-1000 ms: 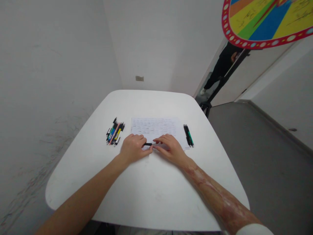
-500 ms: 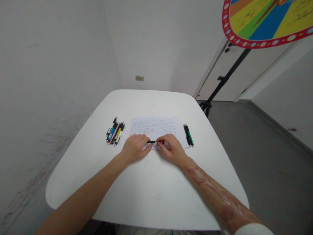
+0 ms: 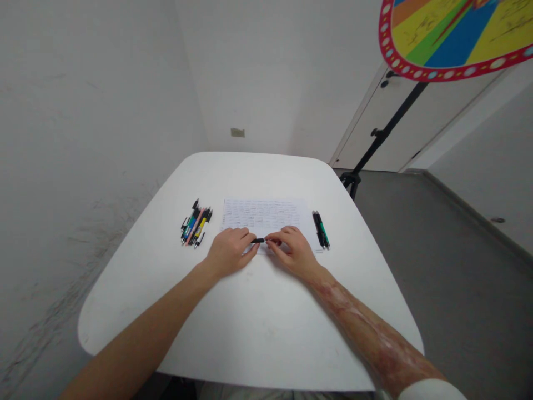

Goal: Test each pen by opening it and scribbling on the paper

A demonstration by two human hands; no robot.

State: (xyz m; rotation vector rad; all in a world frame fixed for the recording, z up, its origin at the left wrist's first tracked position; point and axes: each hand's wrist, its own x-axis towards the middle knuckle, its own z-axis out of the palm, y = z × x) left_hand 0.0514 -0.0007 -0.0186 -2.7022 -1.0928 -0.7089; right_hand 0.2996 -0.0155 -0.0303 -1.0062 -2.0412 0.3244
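Observation:
My left hand [image 3: 231,250] is closed around a black pen [image 3: 258,240], which points right from between thumb and fingers. Right at the pen's end, the thumb and forefinger of my right hand [image 3: 293,253] are pinched together. What they pinch is small and mostly hidden by the fingers. Both hands are over the lower edge of a paper sheet [image 3: 262,214] covered with lines of writing. To the left of the sheet lies a bunch of several pens [image 3: 195,225] in mixed colours. Beyond my right hand, a few dark pens [image 3: 320,230], one with green, lie side by side.
The white table [image 3: 266,328] has rounded corners and stands by the walls. At the right, a black stand [image 3: 377,141] carries a colourful prize wheel [image 3: 453,41] above the floor. Behind it is a white door [image 3: 383,141].
The black pen has tilted slightly, its right end a touch higher. Both hands stay in nearly the same place, and the other pens and the paper have not moved.

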